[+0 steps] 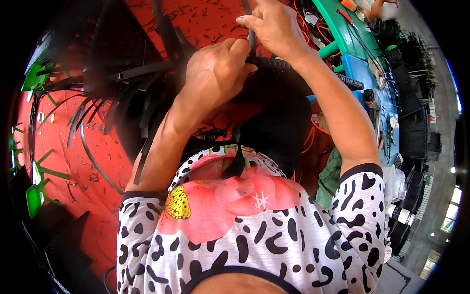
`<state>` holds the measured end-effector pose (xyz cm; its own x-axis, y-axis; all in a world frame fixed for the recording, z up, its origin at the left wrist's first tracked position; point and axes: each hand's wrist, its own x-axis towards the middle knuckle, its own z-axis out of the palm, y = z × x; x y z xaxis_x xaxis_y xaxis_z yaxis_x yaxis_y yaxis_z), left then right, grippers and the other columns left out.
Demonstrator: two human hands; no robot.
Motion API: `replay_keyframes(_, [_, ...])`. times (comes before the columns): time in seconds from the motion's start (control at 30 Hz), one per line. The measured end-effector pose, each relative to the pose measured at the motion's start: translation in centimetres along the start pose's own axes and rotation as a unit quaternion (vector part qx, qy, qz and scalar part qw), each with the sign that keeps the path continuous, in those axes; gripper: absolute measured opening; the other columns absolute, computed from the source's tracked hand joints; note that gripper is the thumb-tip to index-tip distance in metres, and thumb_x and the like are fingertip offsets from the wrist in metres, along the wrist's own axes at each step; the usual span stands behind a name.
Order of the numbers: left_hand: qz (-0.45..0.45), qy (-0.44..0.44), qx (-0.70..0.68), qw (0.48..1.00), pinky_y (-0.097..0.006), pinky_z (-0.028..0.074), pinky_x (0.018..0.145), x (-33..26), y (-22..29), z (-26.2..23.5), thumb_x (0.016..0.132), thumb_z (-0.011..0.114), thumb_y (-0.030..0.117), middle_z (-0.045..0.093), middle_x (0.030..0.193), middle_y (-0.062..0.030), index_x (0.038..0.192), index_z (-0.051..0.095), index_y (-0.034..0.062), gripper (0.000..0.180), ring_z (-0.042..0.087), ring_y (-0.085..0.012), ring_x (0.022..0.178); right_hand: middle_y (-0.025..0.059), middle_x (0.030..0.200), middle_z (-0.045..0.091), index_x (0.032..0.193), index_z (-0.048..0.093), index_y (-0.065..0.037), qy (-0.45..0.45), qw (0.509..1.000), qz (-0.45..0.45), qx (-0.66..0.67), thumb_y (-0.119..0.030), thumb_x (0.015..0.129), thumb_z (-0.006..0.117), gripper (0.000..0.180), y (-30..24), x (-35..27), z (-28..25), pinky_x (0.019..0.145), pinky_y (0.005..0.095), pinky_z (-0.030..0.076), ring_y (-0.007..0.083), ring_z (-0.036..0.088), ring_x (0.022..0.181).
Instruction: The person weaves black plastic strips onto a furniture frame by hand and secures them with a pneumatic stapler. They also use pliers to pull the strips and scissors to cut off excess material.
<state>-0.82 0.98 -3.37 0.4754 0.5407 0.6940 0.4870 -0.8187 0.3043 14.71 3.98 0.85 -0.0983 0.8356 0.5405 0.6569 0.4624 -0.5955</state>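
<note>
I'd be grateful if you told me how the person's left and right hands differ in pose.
The left hand sits clear of the picture's upper edge, while the right hand is higher and partly cut off by it. The left hand is curled like a fist, its thumb pointing right; the right hand's thumb juts left. Both are bare, and a dark strip runs between them.

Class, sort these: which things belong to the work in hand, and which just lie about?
Apparently in use:
dark strip gripped by left hand and right hand
hanging black strips

Apparently lying about:
red-handled tool
green cloth
white cylinder
</note>
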Motion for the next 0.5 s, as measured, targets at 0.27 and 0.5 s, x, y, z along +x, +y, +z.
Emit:
replay_keyframes(0.27, [0.004, -0.011, -0.002, 1.0, -0.038, 0.045, 0.052, 0.0, 0.2, -0.2, 0.067, 0.077, 0.009, 0.059, 0.074, -0.0107, 0.083, 0.054, 0.0034, 0.029, 0.059, -0.0313, 0.062, 0.0078, 0.08, 0.067, 0.103, 0.065, 0.001, -0.106, 0.993, -0.003, 0.053, -0.012, 0.09, 0.054, 0.021, 4.0, -1.0, -1.7, 0.069, 0.0273, 0.051, 0.0121, 0.064, 0.074])
replay_keyframes(0.5, [-0.001, -0.021, -0.002, 1.0, -0.037, 0.047, 0.055, 0.2, 0.4, -0.6, 0.066, 0.077, 0.006, 0.059, 0.074, -0.0107, 0.081, 0.054, 0.003, 0.028, 0.059, -0.0317, 0.064, 0.0094, 0.107, 0.064, 0.113, 0.06, 0.001, -0.244, 0.92, -0.135, -0.275, 0.005, 0.079, 0.054, 0.035, 3.9, -0.7, -4.2, 0.077, 0.03, 0.051, 0.0169, 0.064, 0.088])
